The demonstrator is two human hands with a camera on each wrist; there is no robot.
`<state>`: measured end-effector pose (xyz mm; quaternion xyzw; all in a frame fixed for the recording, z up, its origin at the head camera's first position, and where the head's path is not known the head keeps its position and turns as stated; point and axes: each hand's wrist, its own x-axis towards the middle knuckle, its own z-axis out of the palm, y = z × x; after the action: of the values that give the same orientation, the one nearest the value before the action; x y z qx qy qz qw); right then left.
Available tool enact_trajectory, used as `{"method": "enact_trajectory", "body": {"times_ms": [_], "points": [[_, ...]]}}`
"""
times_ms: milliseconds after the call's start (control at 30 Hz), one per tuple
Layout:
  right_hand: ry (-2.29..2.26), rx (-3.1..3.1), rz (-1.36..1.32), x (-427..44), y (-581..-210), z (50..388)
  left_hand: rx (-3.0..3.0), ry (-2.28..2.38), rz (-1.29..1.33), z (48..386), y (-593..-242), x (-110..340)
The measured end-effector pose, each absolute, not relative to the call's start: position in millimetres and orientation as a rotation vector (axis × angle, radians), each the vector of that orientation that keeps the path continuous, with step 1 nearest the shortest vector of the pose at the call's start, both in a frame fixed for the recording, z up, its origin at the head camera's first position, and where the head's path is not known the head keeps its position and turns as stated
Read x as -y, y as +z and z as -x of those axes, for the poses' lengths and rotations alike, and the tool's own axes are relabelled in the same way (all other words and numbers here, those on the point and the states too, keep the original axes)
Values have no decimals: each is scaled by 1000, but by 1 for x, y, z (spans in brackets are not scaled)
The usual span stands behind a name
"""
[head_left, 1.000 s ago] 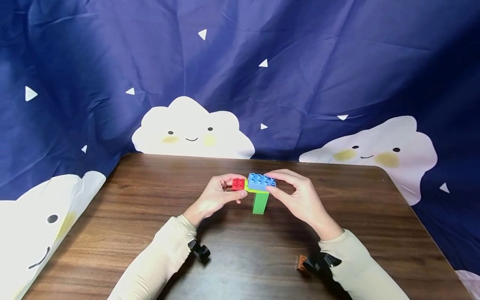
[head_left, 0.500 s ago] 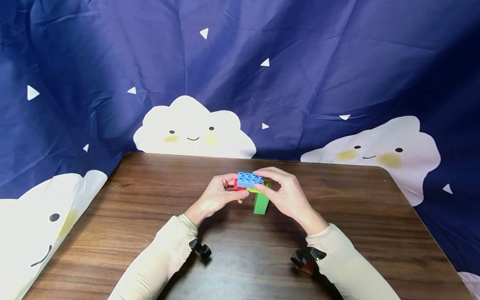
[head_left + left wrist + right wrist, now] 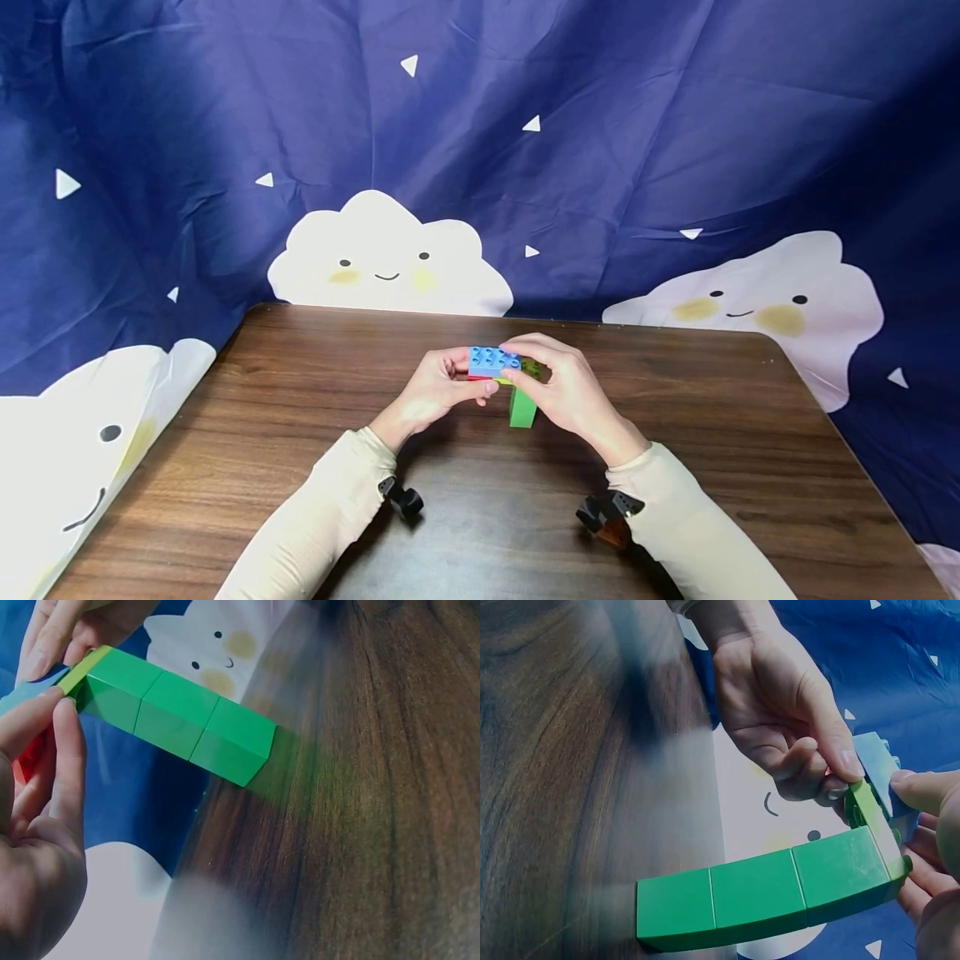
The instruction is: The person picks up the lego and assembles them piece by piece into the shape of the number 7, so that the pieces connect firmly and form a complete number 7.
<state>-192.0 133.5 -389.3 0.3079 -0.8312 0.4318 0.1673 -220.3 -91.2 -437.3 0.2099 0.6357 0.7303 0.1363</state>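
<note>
Find blue brick above the overhanging left end of lime plate, with red brick showing beneath; cannot confirm seating of the studs; find green column upright on table, under the plate's other end; note right hand pinching the blue brick's right end, thumb and fingers parted only by its width; note left hand pinching red brick and plate edge, likewise nearly closed; judge blue brick light, stiff, hard to break, slightly slippery on smooth sides; advise hold on opposite long sides, clear of the studs, with support beneath the overhang against levering the plate loose or tipping the column.
</note>
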Motion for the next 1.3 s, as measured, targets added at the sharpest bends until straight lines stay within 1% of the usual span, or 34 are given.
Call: {"method": "enact_trajectory", "body": {"times_ms": [600,867,1067,1300], "points": [[1131,2336,-954,-134,-392,193,-1788,2200,-513,219,-438,87],[1047,2341,-1002,-134,-390,194,-1789,2210,-517,219,-435,87],[1065,2346,-992,-135,-391,194,-1793,2198,-519,218,-434,87],[1080,2336,-985,-138,-394,195,-1781,2163,-601,217,-434,89]]}}
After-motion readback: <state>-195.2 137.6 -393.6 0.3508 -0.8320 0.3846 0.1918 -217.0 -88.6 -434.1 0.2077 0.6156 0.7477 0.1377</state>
